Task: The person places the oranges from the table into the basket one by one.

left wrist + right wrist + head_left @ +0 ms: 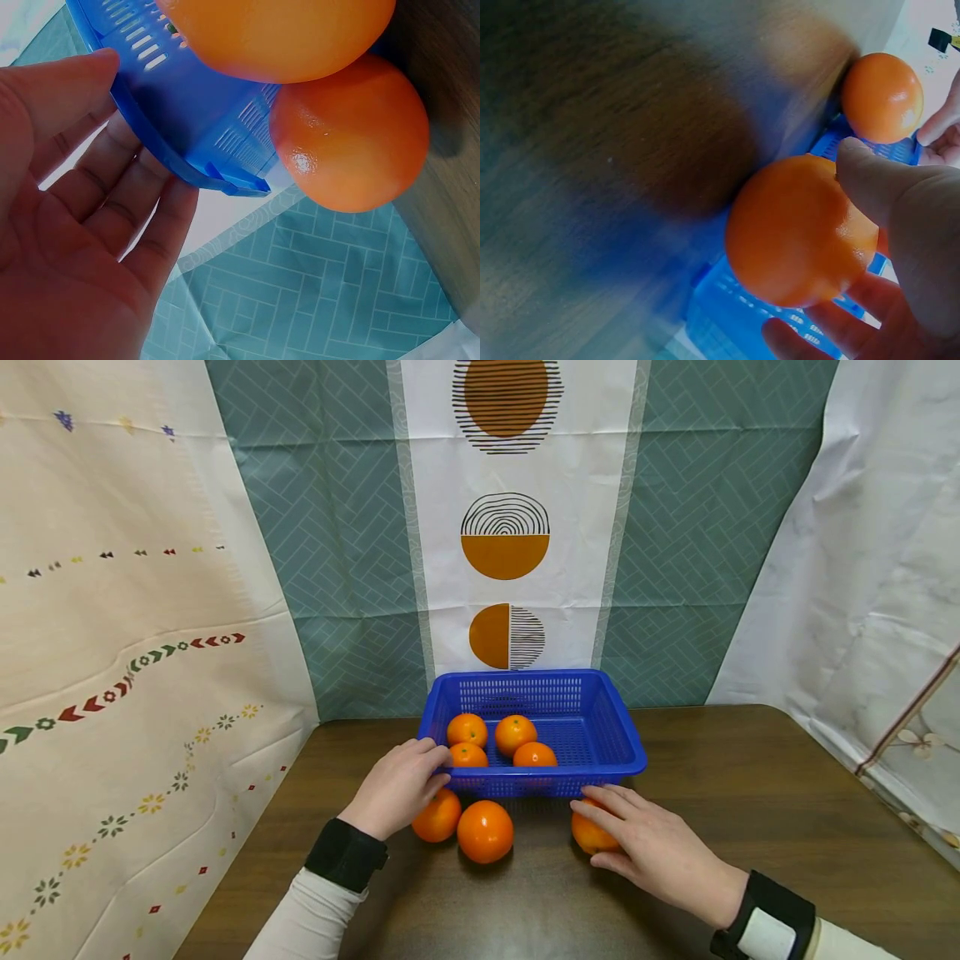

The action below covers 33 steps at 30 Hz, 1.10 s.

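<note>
A blue plastic basket [577, 774] with slotted walls stands at the back of the table, several oranges [515, 735] inside toward its left. My left hand [397, 789] holds the basket's front left corner. The left wrist view shows its thumb on the rim [150, 139] and the other fingers along the outside. Just in front of the basket, my right hand [652, 847] grips an orange [588, 833] low by the tabletop. Thumb and fingers curve around that orange [795, 232] in the right wrist view.
Two more oranges lie before the basket: one [437, 818] partly behind my left hand, the other [486, 832] beside it. The brown wooden table [720, 760] ends at a patterned cloth backdrop [345, 568], with pale cloths hanging at both sides.
</note>
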### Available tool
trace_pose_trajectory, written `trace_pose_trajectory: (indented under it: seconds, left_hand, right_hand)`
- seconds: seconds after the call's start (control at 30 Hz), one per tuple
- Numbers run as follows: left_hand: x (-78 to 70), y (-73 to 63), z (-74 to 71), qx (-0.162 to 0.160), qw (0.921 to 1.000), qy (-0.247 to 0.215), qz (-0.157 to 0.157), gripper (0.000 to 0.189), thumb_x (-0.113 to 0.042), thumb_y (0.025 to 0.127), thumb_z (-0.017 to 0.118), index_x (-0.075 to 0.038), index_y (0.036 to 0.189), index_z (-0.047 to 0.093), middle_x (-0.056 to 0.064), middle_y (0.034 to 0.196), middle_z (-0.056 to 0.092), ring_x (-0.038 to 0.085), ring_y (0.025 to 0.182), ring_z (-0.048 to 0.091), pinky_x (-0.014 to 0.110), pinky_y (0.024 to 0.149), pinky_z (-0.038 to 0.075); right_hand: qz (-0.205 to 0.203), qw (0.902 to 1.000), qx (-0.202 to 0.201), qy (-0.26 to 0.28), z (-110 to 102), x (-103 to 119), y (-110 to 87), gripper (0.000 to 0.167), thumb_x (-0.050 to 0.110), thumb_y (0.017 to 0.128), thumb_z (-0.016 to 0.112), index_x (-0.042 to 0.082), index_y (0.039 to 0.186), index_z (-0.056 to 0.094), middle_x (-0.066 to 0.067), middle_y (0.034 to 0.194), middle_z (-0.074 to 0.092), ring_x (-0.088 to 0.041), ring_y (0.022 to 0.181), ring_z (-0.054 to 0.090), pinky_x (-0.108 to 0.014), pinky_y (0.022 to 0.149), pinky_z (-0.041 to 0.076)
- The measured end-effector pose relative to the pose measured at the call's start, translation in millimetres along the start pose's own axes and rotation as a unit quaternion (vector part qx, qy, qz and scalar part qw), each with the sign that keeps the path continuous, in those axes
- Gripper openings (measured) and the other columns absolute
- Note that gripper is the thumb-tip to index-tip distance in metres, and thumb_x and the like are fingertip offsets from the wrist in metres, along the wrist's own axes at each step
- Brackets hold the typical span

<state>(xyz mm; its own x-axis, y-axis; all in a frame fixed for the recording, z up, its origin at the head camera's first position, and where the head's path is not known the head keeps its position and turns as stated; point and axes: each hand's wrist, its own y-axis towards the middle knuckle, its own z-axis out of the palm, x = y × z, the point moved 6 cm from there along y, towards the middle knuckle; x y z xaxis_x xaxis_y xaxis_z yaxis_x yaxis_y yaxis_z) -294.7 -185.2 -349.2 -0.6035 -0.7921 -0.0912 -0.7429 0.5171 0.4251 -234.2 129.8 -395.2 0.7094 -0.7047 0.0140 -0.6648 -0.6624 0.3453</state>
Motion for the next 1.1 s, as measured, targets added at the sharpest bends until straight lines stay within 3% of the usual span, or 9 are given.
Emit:
trace_pose_trajectory:
  seconds: [0.57, 1.1]
  left_hand:
    - [0.2, 0.2, 0.1, 0.005, 1.0000, -0.005, -0.005, 0.018, -0.012, 0.097, 0.087, -0.012, 0.108, 0.072, -0.002, 0.090, 0.058, 0.021, 0.086, 0.056, 0.038, 0.080, 0.054]
    - [1.3, 0.5, 1.9, 0.012, 0.9998, -0.005, -0.012, 0.019, -0.014, 0.098, 0.087, -0.012, 0.110, 0.072, -0.002, 0.091, 0.058, 0.021, 0.087, 0.056, 0.039, 0.081, 0.055]
  right_hand:
    - [-0.002, 0.9999, -0.006, 0.012, 3.3, -1.6, -1.1, 0.071, 0.024, 0.090, 0.096, 0.018, 0.153, 0.064, -0.011, 0.156, 0.060, -0.032, 0.136, 0.063, -0.050, 0.097, 0.062]
    - [0.007, 0.9998, 0.001, 0.016, 5.4, -3.7, -1.7, 0.070, 0.023, 0.090, 0.095, 0.019, 0.153, 0.064, -0.012, 0.154, 0.062, -0.033, 0.133, 0.065, -0.051, 0.096, 0.063]
